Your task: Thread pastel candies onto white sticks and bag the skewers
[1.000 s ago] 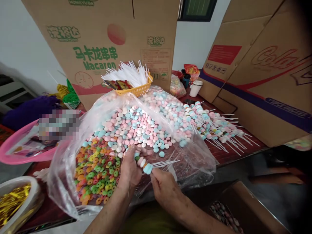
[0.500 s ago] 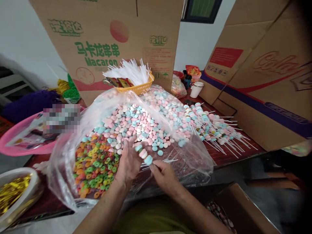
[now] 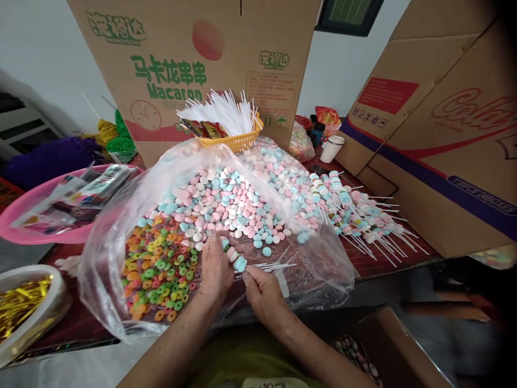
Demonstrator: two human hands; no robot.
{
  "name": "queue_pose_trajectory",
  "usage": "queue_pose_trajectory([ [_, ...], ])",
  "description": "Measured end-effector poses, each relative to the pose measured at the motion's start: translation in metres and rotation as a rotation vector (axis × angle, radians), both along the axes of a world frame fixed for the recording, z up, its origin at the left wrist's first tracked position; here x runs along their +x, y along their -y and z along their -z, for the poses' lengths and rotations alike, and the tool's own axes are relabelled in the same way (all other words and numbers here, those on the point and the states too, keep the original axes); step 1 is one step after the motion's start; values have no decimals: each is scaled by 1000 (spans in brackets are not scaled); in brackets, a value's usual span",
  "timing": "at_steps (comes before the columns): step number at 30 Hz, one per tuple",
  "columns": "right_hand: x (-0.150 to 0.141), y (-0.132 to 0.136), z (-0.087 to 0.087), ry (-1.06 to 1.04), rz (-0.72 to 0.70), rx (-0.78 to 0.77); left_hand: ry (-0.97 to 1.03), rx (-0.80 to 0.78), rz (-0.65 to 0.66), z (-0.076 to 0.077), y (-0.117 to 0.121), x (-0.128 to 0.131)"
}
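Red tbl [image 3: 76, 323], plas. bag [image 3: 100, 280], candy skewers [image 3: 357, 215], cup [image 3: 333, 150]

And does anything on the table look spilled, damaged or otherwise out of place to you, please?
Nothing stands out. The ring sweets and pastel sweets lie loose, but on clear plastic, so they look laid out rather than spilled; the filled sticks overlap untidily.

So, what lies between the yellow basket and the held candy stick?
Loose pastel candies and clear plastic lie between the basket and the candy stick, in the head view.
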State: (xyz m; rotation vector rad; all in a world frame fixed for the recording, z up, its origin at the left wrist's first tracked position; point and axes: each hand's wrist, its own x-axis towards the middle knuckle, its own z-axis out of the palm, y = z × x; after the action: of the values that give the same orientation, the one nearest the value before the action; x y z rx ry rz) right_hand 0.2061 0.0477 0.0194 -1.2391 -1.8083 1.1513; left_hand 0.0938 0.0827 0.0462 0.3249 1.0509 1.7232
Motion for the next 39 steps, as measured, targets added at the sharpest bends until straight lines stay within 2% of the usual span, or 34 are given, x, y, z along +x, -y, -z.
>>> queue_pose_trajectory([
  [4, 7, -2, -4, -91, -41, -111, 135, 61, 40, -4, 3, -14],
  [10, 13, -1, 1, -206, -207, -206, 206, 77, 50, -9, 2, -25],
  [12, 13, 2, 3, -208, -238, -222, 233, 96, 100, -14, 3, -23],
  [15, 14, 3, 3, -215, -256, -235, 197, 151, 260, -22, 6, -21],
  [17, 14, 4, 3, -211, -263, -229, 129, 167, 333, -26, 9, -21],
  [21, 14, 3, 1, -179, -276, -188, 44, 175, 316, -31, 14, -22],
  [28, 14, 2, 5, -143, -247, -21, 127, 247, 391, -41, 23, -25],
  [33, 16, 3, 3, -152, -261, 69, 0, 223, 409, -39, 30, -24],
  [39, 17, 9, -4, -144, -335, -45, -332, 303, 253, -23, 31, -33],
])
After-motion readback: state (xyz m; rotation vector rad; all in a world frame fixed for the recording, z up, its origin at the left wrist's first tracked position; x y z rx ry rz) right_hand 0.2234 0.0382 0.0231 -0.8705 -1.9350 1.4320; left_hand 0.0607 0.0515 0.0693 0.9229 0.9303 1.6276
